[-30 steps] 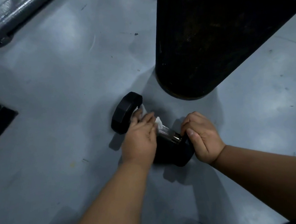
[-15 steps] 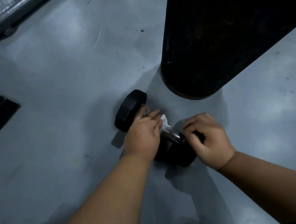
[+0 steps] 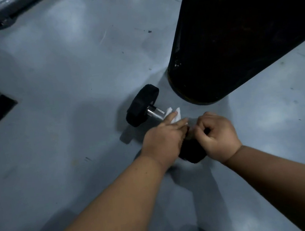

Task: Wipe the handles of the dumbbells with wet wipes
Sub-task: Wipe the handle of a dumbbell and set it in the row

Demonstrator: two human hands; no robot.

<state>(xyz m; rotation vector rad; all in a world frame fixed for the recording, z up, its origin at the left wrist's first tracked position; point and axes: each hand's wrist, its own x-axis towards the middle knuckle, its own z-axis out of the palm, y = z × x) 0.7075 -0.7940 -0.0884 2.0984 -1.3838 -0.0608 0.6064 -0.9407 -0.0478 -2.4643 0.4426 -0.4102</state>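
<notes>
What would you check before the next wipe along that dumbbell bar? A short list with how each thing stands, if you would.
1. Wet wipe under the left hand and on the handle: ok.
2. Dumbbell lying flat on the floor: ok.
3. Right hand steadying the near end: ok, curled over it.
4. Bare metal showing near the far head, not yet covered by the wipe: not ok.
5. Room beside the big black cylinder: ok, apart from the dumbbell.
6. Wipe still moist: cannot tell.
</notes>
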